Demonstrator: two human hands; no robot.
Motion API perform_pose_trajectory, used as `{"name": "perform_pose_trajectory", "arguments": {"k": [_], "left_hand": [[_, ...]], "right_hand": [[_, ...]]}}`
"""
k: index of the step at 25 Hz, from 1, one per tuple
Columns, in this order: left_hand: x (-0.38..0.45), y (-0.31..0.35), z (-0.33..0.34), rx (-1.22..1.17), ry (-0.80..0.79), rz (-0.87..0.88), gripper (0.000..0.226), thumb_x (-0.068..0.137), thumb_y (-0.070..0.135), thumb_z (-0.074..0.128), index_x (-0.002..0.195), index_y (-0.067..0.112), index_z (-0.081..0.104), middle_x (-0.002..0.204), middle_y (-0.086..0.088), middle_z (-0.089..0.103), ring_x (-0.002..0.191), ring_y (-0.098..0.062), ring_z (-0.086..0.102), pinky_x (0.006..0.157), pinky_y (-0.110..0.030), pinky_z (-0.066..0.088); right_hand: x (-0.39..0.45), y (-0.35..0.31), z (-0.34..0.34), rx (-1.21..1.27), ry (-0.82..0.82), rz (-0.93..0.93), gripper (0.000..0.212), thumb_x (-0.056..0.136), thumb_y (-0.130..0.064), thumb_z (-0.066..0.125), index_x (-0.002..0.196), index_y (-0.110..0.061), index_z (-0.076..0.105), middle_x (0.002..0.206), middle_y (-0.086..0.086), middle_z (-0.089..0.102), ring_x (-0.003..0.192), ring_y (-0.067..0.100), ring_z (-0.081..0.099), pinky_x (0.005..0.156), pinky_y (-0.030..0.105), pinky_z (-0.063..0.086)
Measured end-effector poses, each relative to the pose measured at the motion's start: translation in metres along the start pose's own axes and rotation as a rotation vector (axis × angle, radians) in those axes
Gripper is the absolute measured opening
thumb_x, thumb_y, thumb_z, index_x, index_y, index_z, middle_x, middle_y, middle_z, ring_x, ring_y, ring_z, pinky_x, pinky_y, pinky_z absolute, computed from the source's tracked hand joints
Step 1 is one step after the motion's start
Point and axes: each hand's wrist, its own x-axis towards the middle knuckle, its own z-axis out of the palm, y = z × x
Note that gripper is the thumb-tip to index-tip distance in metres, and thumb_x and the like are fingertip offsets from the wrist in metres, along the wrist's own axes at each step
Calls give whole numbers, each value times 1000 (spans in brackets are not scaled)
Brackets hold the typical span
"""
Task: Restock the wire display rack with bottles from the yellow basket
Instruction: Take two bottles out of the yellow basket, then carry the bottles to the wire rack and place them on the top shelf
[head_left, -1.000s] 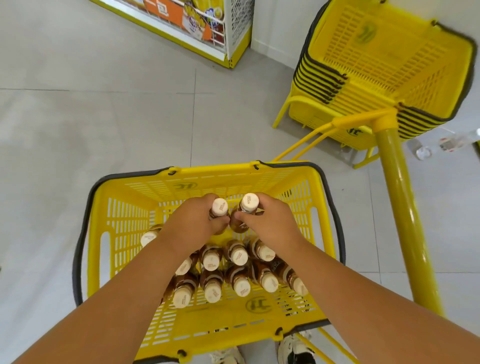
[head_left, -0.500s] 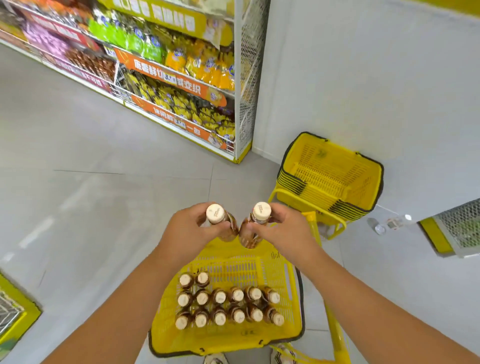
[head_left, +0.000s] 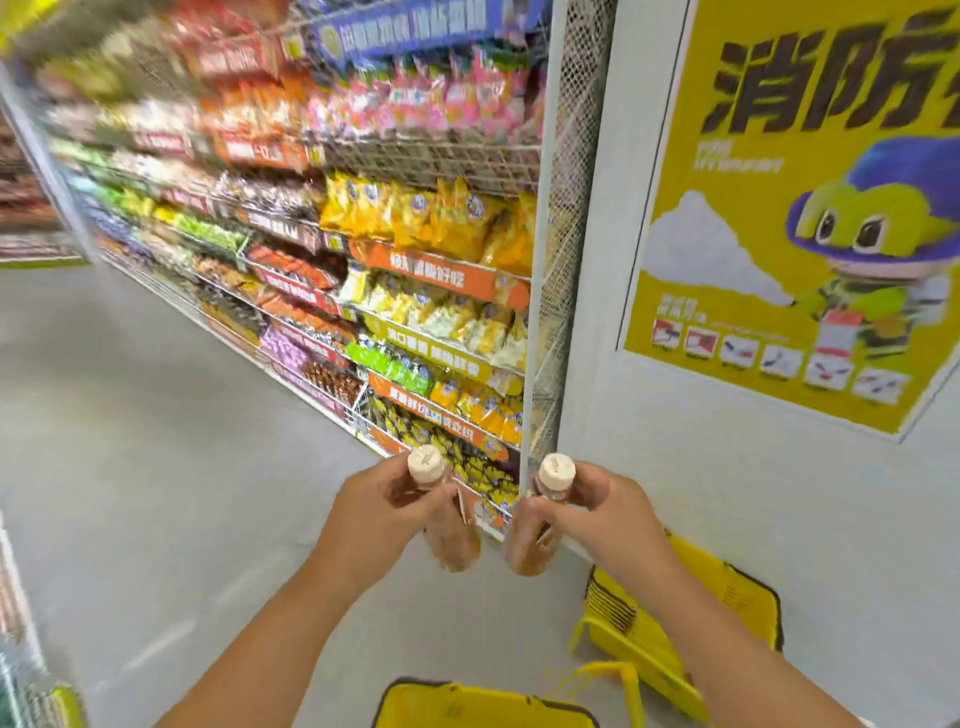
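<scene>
From the head camera, two bottles are in view, one in each hand. The left hand (head_left: 382, 506) has its fingers curled round the neck of the left bottle (head_left: 447, 525); the right hand (head_left: 605, 512) grips the right bottle (head_left: 530, 540) the same way. Both bottles are held up in front of the body, near each other but apart, each tilted with its cream cap toward the camera and brown drink showing below. Only the near rim of the yellow basket (head_left: 483, 701) shows at the bottom edge; its inside is cut off. One stack of yellow baskets (head_left: 675, 623) sits by the wall under a yellow poster (head_left: 779, 208). The snack shelves (head_left: 415, 260) are blurred, more so to the left.
</scene>
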Motion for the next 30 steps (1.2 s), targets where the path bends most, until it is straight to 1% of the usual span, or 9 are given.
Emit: {"name": "perform_pose_trajectory", "arguments": {"k": [2,6,9,14,17,20,22,26,30], "left_hand": [[-7,33,-20,56,62,35,15,83,12,82,93,23,78,83,10,78,74,1,68,73,-18,52],[-32,87,-50,199,183,81,8,85,24,81,91,21,76,82,8,76,69,0,64,64,-16,48],[-57,116,-71,275,270,63,8,87,30,78,91,23,75,86,11,77,75,-2,69,65,-15,51],[-111,146,-119,291,348,-46,10,87,31,78,95,25,76,92,10,78,88,-8,73,78,-25,56],[-150,157,-158,320,433,-95,11,87,29,79,95,23,77,91,10,79,88,-5,73,76,-21,54],[-193,162,-203,331,530,-152,14,86,27,80,99,22,78,91,14,79,86,1,73,72,-11,52],[-222,162,-235,353,575,-188,15,86,30,80,100,25,78,91,17,78,84,4,72,71,-11,51],[-279,151,-310,371,655,-248,20,85,36,80,104,29,77,95,17,78,88,0,73,82,-26,58],[-338,139,-398,390,712,-262,21,84,37,81,103,30,76,96,20,77,88,2,72,83,-26,57]], "right_hand": [[-2,-38,-4,11,-80,-63,16,76,-13,85,90,-17,78,87,6,78,75,8,67,73,28,55],[-7,-97,-4,-2,-238,-181,11,77,-18,87,78,-24,77,71,-11,74,70,2,64,64,18,50],[-13,-129,6,-31,-351,-245,11,78,-19,88,83,-25,81,77,-12,79,69,-4,67,62,10,48],[-25,-176,44,-87,-530,-328,14,78,-30,88,90,-27,82,87,-10,81,89,11,76,83,31,58],[-37,-203,86,-84,-630,-372,16,77,-33,88,91,-29,82,86,-12,80,87,7,76,84,33,58],[-57,-231,137,-73,-716,-407,16,78,-33,87,93,-30,82,82,-18,79,75,-8,71,67,11,50],[-71,-246,173,-61,-759,-422,15,80,-32,87,93,-31,81,81,-20,78,71,-11,69,57,3,45],[-106,-278,254,-64,-832,-460,13,80,-34,86,91,-33,81,82,-18,79,74,-9,70,67,12,50],[-148,-309,352,-40,-863,-468,12,78,-33,88,89,-30,82,80,-17,79,74,-3,72,67,14,50]]}}
